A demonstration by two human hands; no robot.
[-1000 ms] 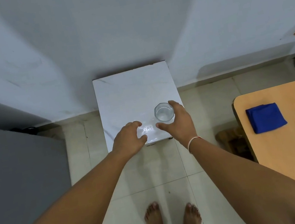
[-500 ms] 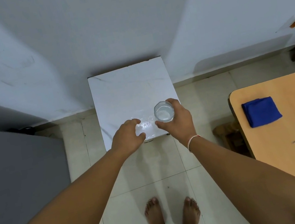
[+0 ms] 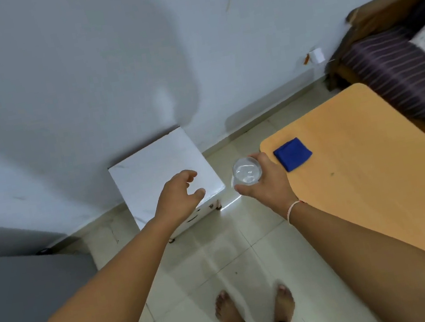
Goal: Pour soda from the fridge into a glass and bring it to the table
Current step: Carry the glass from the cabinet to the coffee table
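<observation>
At frame centre, the glass (image 3: 247, 174) is clasped by the right hand (image 3: 265, 183), the left hand (image 3: 177, 199) hangs half-open and empty, and soda could be slopped out if swung quickly toward the wooden table (image 3: 378, 174).

Wooden table (image 3: 373, 178) — blue cloth (image 3: 292, 153) lying on it.

1. Right hand (image 3: 265, 182) grips glass (image 3: 247, 174), held over floor (image 3: 222, 255) between white cabinet (image 3: 161, 169) and worktop (image 3: 373, 175).
2. Left hand (image 3: 176, 198) open above cabinet.
3. Blue cloth (image 3: 292, 153) lies on worktop.
</observation>
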